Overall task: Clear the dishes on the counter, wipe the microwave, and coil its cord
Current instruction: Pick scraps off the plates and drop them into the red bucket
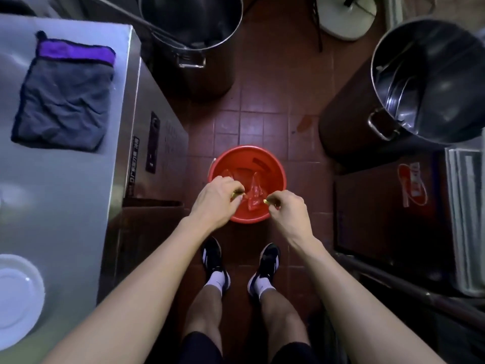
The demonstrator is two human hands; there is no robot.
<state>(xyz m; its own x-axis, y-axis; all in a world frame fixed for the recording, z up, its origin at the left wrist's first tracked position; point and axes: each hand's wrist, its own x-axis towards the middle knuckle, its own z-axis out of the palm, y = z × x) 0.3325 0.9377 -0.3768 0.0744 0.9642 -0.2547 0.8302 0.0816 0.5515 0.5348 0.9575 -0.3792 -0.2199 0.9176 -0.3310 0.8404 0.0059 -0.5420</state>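
A red bucket (273, 169) stands on the tiled floor in front of my feet, with a clear plastic bag (254, 193) inside it. My left hand (215, 198) and my right hand (287, 208) are both over the bucket's near rim. Each hand pinches a small yellowish piece, apparently an edge of the bag, between thumb and fingers. On the steel counter (65, 193) at the left lie a grey cloth with a purple band (65, 95) and a white plate (18, 298). No microwave or cord is in view.
Two large steel stockpots stand on the floor, one at the top centre (191, 30) and one at the right (425, 82). A dark box with a red label (393, 206) and a metal rack (467, 219) line the right side. The floor strip between is narrow.
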